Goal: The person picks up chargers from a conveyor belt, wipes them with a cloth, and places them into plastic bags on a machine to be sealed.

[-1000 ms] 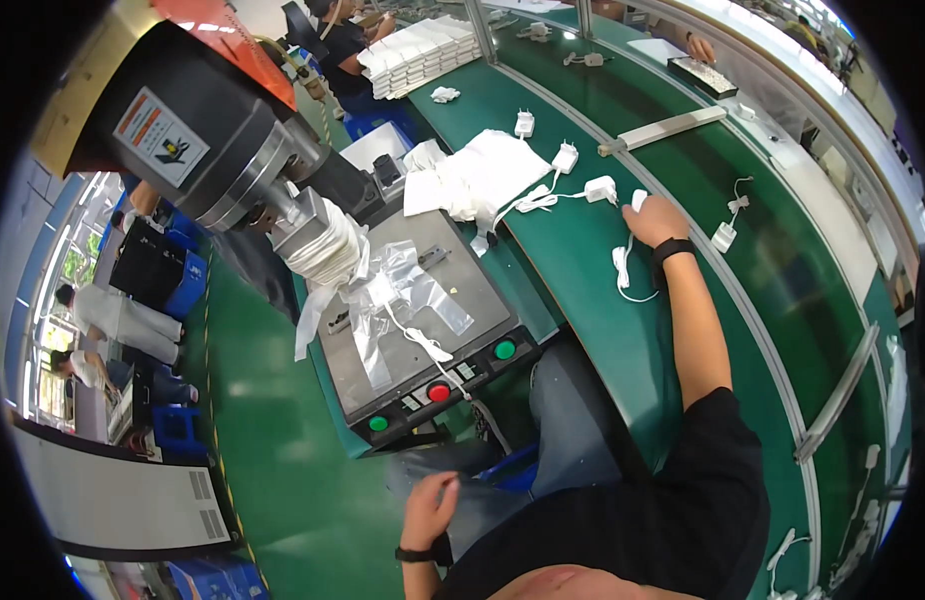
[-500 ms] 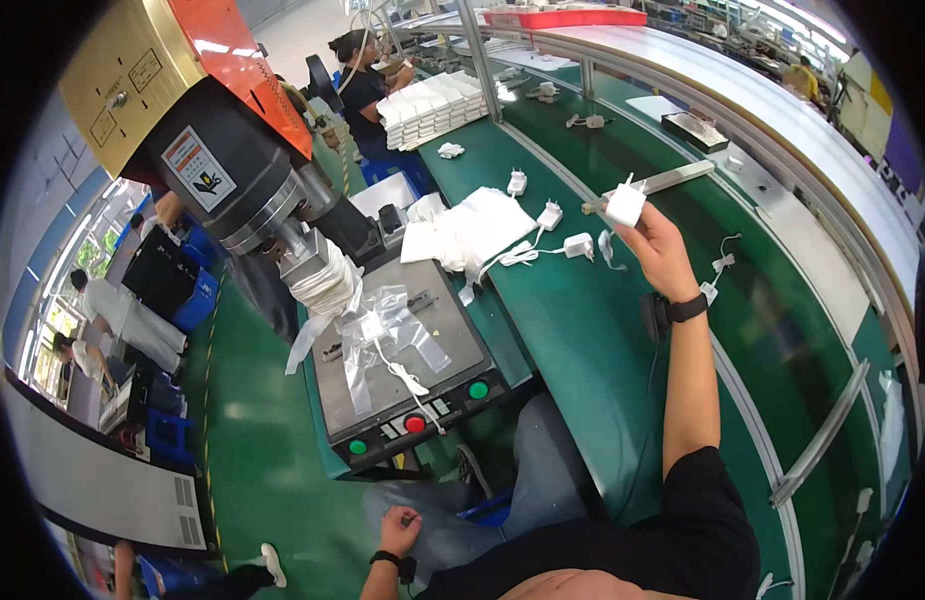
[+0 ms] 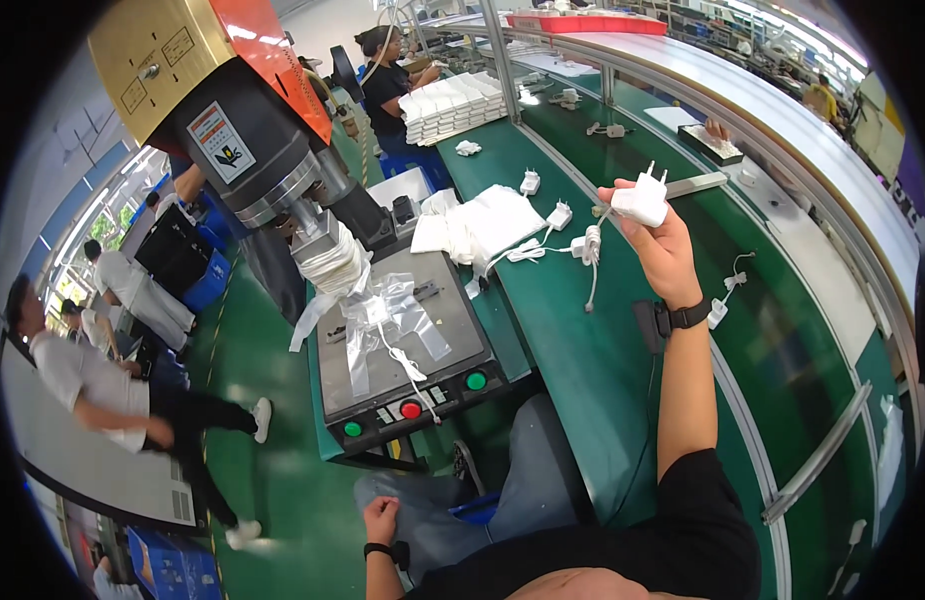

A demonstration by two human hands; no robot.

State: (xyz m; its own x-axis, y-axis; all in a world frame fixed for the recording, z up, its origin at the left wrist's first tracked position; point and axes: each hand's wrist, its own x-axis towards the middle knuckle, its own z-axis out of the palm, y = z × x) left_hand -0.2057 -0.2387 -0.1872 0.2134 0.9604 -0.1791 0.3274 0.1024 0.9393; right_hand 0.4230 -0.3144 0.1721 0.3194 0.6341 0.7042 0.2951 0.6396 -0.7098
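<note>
My right hand [image 3: 663, 245] is raised above the green conveyor belt [image 3: 583, 340] and grips a white plug adapter [image 3: 643, 200] with its prongs up; a bundled white cable [image 3: 590, 250] hangs from it. A black band sits on that wrist. My left hand [image 3: 381, 520] rests low by my lap, fingers curled, holding nothing. Left of the belt stands a press machine [image 3: 253, 130] with a metal work plate [image 3: 393, 340] covered in clear plastic film.
More white adapters [image 3: 560, 215] and a pile of white bags [image 3: 483, 225] lie on the belt. Green and red buttons [image 3: 411, 410] line the machine's front. A person sits at the far end beside stacked white boxes [image 3: 453, 105]; others stand at left.
My right hand lifted the white adapter with its cable off the belt and raised it higher toward me. The left hand stayed by my lap.
</note>
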